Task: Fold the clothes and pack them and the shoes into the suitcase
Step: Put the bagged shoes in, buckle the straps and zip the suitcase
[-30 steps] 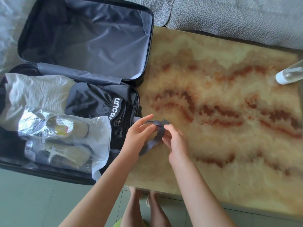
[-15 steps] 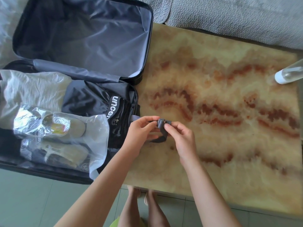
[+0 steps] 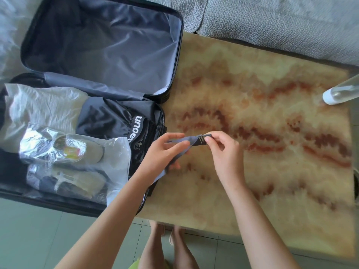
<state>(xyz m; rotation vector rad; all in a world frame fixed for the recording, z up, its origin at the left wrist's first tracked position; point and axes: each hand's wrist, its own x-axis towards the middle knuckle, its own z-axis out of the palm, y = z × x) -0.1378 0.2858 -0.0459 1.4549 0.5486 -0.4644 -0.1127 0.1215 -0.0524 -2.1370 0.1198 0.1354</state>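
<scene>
The black suitcase (image 3: 171,78) lies open at the left, its grey-lined lid raised. Its lower half holds a folded white garment (image 3: 44,107), a folded black garment (image 3: 108,117) with white lettering, and pale shoes (image 3: 81,181) inside a clear plastic bag (image 3: 118,152). A grey packing strap (image 3: 184,141) runs out from the suitcase's right edge. My left hand (image 3: 165,152) pinches the strap. My right hand (image 3: 223,150) pinches the black buckle (image 3: 204,138) at the strap's end, just right of the suitcase.
The suitcase rests on a marbled beige and red table (image 3: 272,133). A clear bottle with a white cap (image 3: 338,94) lies at the table's right edge. A grey sofa (image 3: 281,22) lies behind. My bare feet (image 3: 167,232) stand on green floor tiles below the table's front edge.
The strap was bunched between both hands; now it is pulled out straighter, with my right hand moved right, holding the buckle. My left hand stays on the strap.
</scene>
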